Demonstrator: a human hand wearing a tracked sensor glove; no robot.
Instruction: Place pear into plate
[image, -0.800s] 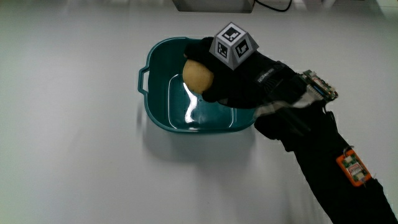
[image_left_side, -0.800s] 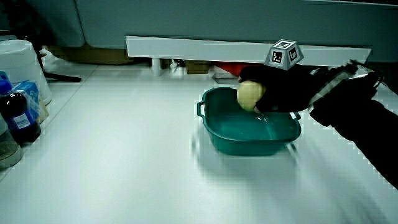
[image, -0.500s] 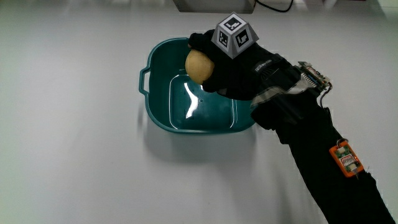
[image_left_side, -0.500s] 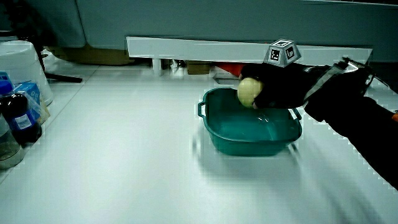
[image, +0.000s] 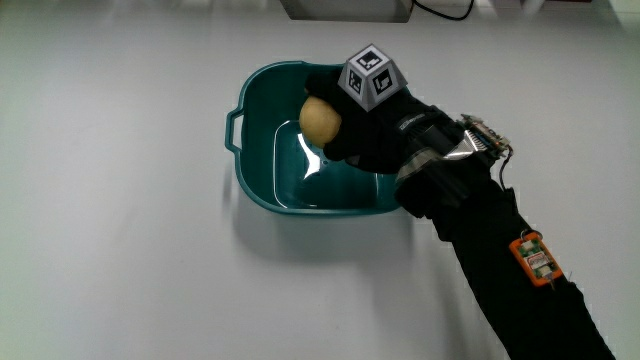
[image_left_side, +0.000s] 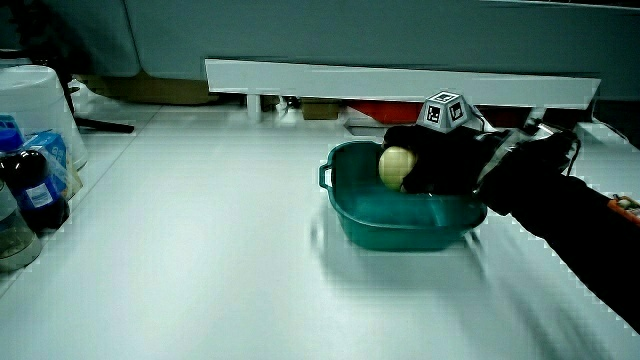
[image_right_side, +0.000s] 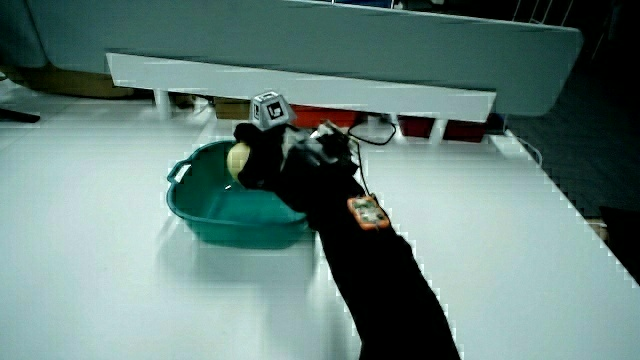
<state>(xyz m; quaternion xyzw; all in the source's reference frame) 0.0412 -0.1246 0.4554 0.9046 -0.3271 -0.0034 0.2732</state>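
White bench with low partition at its edge. Teal plate, a deep handled basin, near the middle. Gloved hand over the basin; fingers curled round the pear, held above the floor of the basin, inside the rim in a side view. Possible fault: release from this height, with roll or bounce against the wall; alternatively, forearm catching the rim and shifting the basin.
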